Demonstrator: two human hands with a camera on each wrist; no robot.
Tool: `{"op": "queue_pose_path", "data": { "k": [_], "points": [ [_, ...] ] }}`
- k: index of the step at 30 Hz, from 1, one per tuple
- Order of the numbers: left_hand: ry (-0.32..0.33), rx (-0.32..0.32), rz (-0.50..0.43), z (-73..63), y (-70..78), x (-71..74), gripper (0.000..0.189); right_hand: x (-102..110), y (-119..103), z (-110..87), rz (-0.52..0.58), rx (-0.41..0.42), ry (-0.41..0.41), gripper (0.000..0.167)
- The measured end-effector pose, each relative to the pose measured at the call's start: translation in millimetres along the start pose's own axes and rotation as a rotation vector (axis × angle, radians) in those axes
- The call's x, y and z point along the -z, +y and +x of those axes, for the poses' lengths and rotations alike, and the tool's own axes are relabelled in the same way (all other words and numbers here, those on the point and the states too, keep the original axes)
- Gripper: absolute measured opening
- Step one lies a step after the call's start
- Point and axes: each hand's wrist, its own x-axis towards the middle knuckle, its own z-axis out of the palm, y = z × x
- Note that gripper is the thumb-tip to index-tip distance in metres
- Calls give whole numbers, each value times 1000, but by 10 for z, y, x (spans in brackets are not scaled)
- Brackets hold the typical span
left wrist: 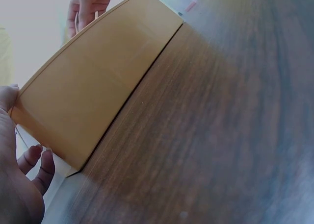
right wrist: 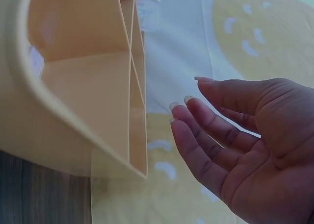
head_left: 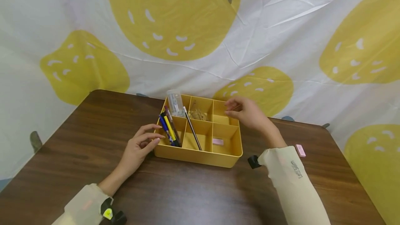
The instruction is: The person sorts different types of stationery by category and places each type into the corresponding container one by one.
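A yellow divided desk organizer (head_left: pixel 193 158) sits on the table. My left hand (head_left: pixel 135 152) is at its front left corner, thumb right at the rim and fingers loosely bent beside the end wall. Over the back right compartment hovers my right hand (head_left: pixel 248 114), its fingers relaxed and holding nothing in the right wrist view. Blue, yellow and dark pens (head_left: pixel 169 127) lean in the front left compartment. A dark pencil (head_left: pixel 193 130) slants in the front middle one, and a pink eraser (head_left: pixel 217 141) lies in the front right one.
A clear plastic case (head_left: pixel 175 102) stands in the back left compartment. Small tan items (head_left: pixel 198 115) lie in the back middle one. Another pink block (head_left: pixel 300 150) rests on the wooden table (head_left: pixel 175 197) to the right. A fruit-print cloth (head_left: pixel 200 75) hangs behind the table.
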Motion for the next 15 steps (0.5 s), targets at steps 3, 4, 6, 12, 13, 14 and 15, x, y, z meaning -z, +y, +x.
{"op": "queue_pose_path", "data": {
  "k": [3, 4, 6, 12, 13, 14, 15],
  "points": [
    [-6, 1, -3, -1, -26, 0, 15, 43, 58, -62, -3, -11, 14, 23],
    [-7, 0, -5, -1, -26, -1, 15, 57, 81, -82, -7, -14, 16, 23],
    [-7, -1, -7, 0, -23, -1, 15, 82, 127, -119, -8, -21, 22, 24],
    [-1, 7, 1, -1, 52, -5, 14, 146, 237, -220, -8, -33, 62, 24],
    [2, 4, 4, -1, 93, -8, 14, 158, 248, -239, -11, -32, 66, 24],
    [6, 1, 7, -2, 141, -11, 14, 168, 262, -256, -12, -32, 68, 23],
    [9, -1, 10, -2, 187, -13, 13, 181, 275, -276, -18, -34, 70, 23]
  ]
}}
